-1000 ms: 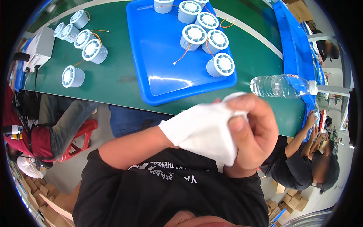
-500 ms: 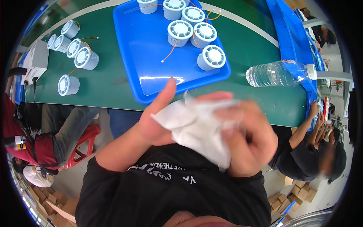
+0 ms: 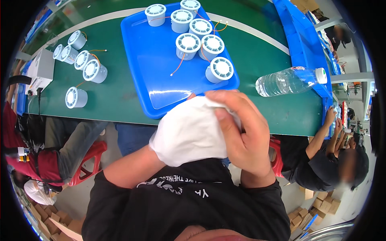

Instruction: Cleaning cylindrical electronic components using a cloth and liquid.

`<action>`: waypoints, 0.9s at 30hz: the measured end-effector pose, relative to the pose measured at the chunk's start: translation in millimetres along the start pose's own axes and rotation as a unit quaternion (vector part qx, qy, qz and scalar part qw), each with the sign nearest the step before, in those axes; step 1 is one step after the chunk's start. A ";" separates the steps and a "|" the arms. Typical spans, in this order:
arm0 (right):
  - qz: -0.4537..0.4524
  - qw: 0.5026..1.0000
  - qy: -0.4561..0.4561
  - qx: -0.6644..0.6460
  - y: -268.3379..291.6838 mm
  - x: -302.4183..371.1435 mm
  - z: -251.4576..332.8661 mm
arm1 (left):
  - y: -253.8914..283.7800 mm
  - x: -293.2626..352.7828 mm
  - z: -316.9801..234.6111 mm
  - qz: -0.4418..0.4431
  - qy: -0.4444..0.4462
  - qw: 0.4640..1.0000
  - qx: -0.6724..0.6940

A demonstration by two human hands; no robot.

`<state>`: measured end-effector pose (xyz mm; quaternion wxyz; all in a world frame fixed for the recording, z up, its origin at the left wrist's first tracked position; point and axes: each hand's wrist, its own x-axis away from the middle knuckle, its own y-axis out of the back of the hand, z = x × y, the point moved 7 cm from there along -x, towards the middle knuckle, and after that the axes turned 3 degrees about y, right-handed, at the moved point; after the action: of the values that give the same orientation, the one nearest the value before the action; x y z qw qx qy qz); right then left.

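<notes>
We see white printed lettering point(image 3: 201, 193) across the chest of the wearer's black, short-sleeved fabric T-shirt point(image 3: 181, 215). It runs upside down to our view, in bold larger characters with a line of smaller capitals beside them, and folds break up the words. On the clear, ribbed plastic bottle point(image 3: 277, 83) lying on its side, we find a label point(image 3: 302, 74) whose print is too small for us to read.
</notes>
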<state>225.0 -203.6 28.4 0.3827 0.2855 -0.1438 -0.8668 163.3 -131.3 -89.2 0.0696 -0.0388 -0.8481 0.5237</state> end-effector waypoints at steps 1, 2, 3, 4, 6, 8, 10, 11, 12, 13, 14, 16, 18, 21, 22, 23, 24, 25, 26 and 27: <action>-0.006 1.000 -0.016 0.020 1.4 3.6 -6.0 | 2.5 8.0 7.8 -0.024 0.067 0.960 0.271; -0.007 1.000 -0.019 0.019 1.5 5.8 -10.0 | -20.4 0.9 6.0 0.126 0.093 0.897 0.414; -0.021 0.999 -0.001 0.044 4.0 5.9 -10.8 | -20.4 -0.2 6.2 0.124 0.095 0.896 0.415; -0.036 0.997 0.017 0.070 7.0 6.9 -11.1 | -17.3 -1.8 8.5 0.099 0.095 0.907 0.398; -0.022 0.995 0.018 0.090 10.4 10.6 -17.3 | -12.6 -3.8 12.8 0.072 0.096 0.917 0.381; -0.007 0.994 0.021 0.109 12.7 12.3 -18.9 | -10.8 -5.0 15.5 0.089 0.093 0.932 0.340; -0.030 0.982 -0.033 0.182 20.7 12.7 -21.4 | -10.1 -8.8 13.8 0.024 0.088 0.952 0.292; -0.011 0.970 -0.058 0.236 28.2 14.3 -27.2 | -3.4 -9.9 12.0 -0.039 0.080 0.966 0.241; -0.076 0.974 -0.059 0.204 43.0 16.4 -29.7 | -3.9 -8.8 8.2 -0.042 0.075 0.967 0.241; -0.139 0.973 -0.061 0.171 57.6 21.3 -36.8 | -2.1 -8.8 3.7 -0.048 0.060 0.967 0.242; -0.230 0.961 -0.061 0.142 79.5 31.4 -46.5 | 0.3 -7.7 -1.9 -0.054 0.042 0.968 0.242; -0.368 0.919 -0.035 0.138 123.7 45.5 -57.3 | -3.6 -4.0 -14.8 0.005 0.021 0.949 0.314; -0.439 0.879 -0.015 0.186 168.9 69.3 -72.0 | -12.0 -4.4 -27.2 0.082 0.011 0.921 0.381; -0.389 0.912 -0.103 0.085 169.6 73.7 -139.8 | 2.0 3.8 -38.3 0.012 -0.026 0.971 0.236; -0.341 0.933 -0.111 0.026 163.9 73.4 -163.2 | 4.2 5.4 -41.2 0.007 -0.035 0.967 0.252; -0.314 0.943 -0.107 0.015 153.5 70.5 -165.5 | 6.7 5.0 -41.9 0.008 -0.038 0.962 0.271; -0.290 0.952 -0.102 0.004 142.3 65.3 -167.8 | 6.7 4.5 -43.0 0.017 -0.045 0.960 0.276; -0.289 0.953 -0.093 0.009 135.0 59.4 -163.3 | 4.0 6.1 -45.3 0.034 -0.056 0.957 0.284; -0.282 0.954 -0.097 -0.012 130.9 53.0 -168.6 | 2.6 8.5 -48.0 0.052 -0.064 0.953 0.292; -0.275 0.955 -0.106 -0.029 130.1 46.7 -171.4 | 2.3 10.9 -50.3 0.058 -0.080 0.951 0.292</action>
<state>379.0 -330.3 -65.0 0.1197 0.2088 -0.0742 -0.9678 160.5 -84.4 -68.2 -0.0209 -0.0234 -0.6569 0.7533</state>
